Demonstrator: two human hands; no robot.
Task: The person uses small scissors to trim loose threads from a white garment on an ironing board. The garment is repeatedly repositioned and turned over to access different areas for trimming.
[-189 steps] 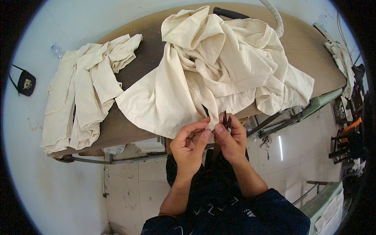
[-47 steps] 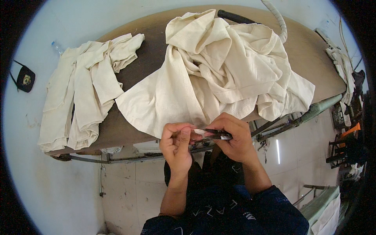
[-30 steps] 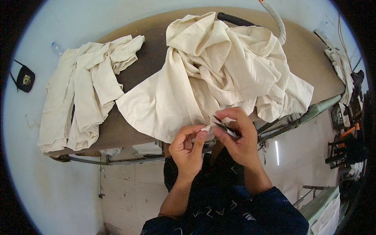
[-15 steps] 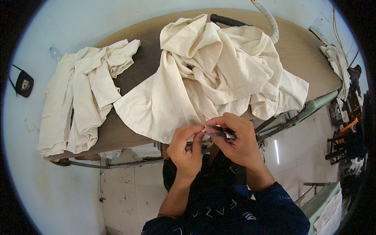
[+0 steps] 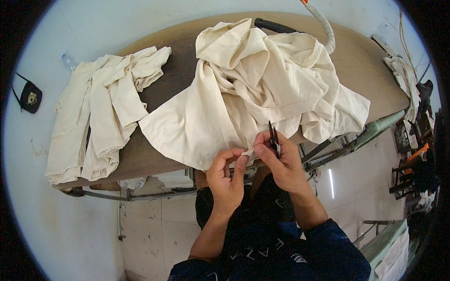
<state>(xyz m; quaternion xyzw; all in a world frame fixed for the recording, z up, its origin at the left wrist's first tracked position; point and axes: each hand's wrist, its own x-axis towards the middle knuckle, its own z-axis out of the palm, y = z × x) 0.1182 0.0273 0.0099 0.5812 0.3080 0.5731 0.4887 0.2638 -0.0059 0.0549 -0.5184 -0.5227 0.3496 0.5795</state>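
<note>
A large cream cloth garment point(image 5: 281, 93) lies bunched in folds over the padded table, its near edge hanging toward me. My left hand point(image 5: 224, 180) pinches a small bit of that edge between thumb and index finger. Tucked in my right hand point(image 5: 285, 166) are dark thread snips point(image 5: 273, 136), their blades pointing away from me. The thumb and index fingertips of this hand meet right beside the pinched edge. Whether they hold a thread there is too small to tell.
A flat stack of cream garments point(image 5: 96, 122) lies at the table's left end. Behind the bunched cloth are a black bar point(image 5: 276, 25) and a wrapped hose point(image 5: 323, 23). The brown padded table point(image 5: 361, 65) has a metal frame below. A plastic bottle point(image 5: 68, 61) stands far left.
The snips have swung from pointing left at the cloth edge to pointing away from me. My right fingertips have closed near the edge; my left hand keeps its pinch.
</note>
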